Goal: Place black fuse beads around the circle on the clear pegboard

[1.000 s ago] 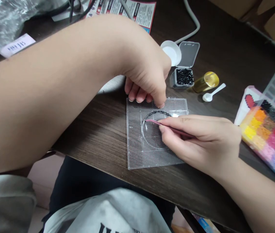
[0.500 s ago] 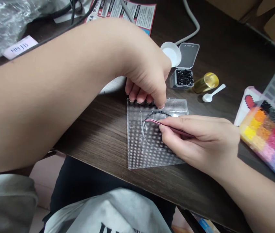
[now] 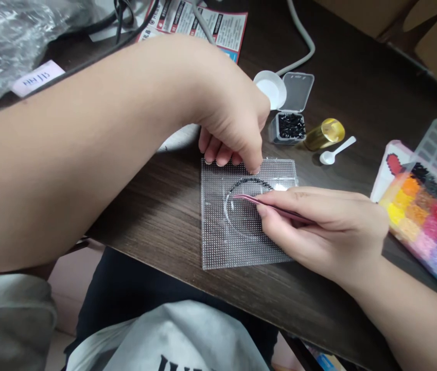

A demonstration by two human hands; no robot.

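A clear pegboard (image 3: 218, 247) lies on the table, with a white circle line showing through it and a curved row of black beads (image 3: 249, 180) along the upper part. My right hand (image 3: 326, 226) is shut on pink tweezers (image 3: 276, 208). Their tips hover or rest inside the circle near its left side; no bead can be made out between them. My left hand (image 3: 237, 123) reaches across to the far edge of the board, fingers curled at that edge and thumb pressed on its surface.
Behind the board are a small lidded box of black beads (image 3: 291, 126), a white dish (image 3: 270, 90), a gold cylinder (image 3: 326, 134) and a white spoon (image 3: 337, 150). A tray of coloured beads (image 3: 430, 221) sits at right. Cables, a printed sheet (image 3: 226, 31) and plastic wrap (image 3: 21, 46) lie farther back.
The tweezers' tips have drawn slightly right and down, away from the end of the black bead row, along with my right hand. My left hand stays on the board's far edge.
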